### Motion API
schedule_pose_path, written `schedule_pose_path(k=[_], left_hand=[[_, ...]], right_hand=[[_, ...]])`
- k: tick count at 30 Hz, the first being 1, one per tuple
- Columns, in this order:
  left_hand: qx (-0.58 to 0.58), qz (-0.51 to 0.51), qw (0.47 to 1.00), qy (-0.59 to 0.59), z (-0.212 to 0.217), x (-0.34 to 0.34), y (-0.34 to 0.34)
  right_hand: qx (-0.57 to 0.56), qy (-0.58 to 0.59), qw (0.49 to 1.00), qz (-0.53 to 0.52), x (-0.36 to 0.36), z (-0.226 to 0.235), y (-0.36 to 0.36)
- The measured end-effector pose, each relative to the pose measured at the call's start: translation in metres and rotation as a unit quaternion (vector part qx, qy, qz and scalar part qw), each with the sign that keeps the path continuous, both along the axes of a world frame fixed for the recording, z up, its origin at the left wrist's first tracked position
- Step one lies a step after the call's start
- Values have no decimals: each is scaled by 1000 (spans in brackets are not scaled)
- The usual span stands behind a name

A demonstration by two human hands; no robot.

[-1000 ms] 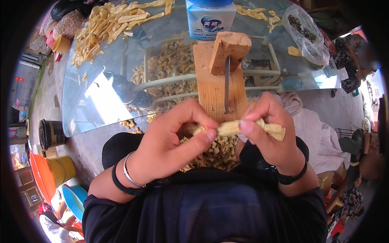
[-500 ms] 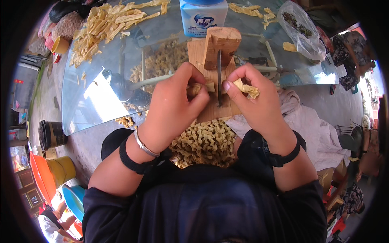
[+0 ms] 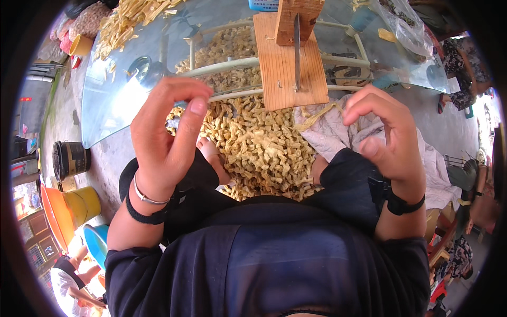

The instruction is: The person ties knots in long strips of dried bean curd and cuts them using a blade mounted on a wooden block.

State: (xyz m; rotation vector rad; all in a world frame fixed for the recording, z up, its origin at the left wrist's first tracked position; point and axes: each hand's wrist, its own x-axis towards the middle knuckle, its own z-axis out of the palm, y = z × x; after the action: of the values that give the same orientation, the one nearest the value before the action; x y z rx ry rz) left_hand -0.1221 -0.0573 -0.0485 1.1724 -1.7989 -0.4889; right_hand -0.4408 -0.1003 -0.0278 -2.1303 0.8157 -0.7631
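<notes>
My left hand [image 3: 168,129] is raised at the left of the board, thumb and fingers apart, with nothing in it. On the right, my right hand [image 3: 388,129] has curled fingers, its thumb apart from them. A pale yellow dried strip [image 3: 318,116] shows just left of its fingertips, over a pale cloth; whether they touch it I cannot tell. Between the hands lies a wooden board [image 3: 288,74] with an upright wooden block [image 3: 288,24]. A narrow dark blade [image 3: 297,58] stands in that block. Below, a heap of short cut yellow pieces [image 3: 261,140] lies between my feet.
The board rests at the near edge of a glass table [image 3: 113,105]. Long yellow strips [image 3: 124,24] are piled at its far left, a plastic bag [image 3: 404,26] at its far right. A pale cloth [image 3: 428,164] covers my right side. Buckets [image 3: 71,158] stand on the left.
Both hands have drawn back from the blade and moved apart. The folded yellow pieces they held have left their fingers. The view has shifted, showing more of the heap below.
</notes>
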Motion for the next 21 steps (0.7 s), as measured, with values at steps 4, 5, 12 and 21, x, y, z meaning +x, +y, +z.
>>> schedule_pose_path(k=[4,5,12,21], left_hand=[[235,-102,963,-78,-27,-9,18],[296,-196,920,-166,-46,-12,13],[536,-494,377,-571,-159,-65,3],[770,-370,341,-392,-344,-30,48]], right_hand=[[217,136,966,31,-2,-35,3],[282,208,933,80,0,-55,-5],[286,663,656,218,24,-231,-7],[556,562,607,88,5,-323,41]])
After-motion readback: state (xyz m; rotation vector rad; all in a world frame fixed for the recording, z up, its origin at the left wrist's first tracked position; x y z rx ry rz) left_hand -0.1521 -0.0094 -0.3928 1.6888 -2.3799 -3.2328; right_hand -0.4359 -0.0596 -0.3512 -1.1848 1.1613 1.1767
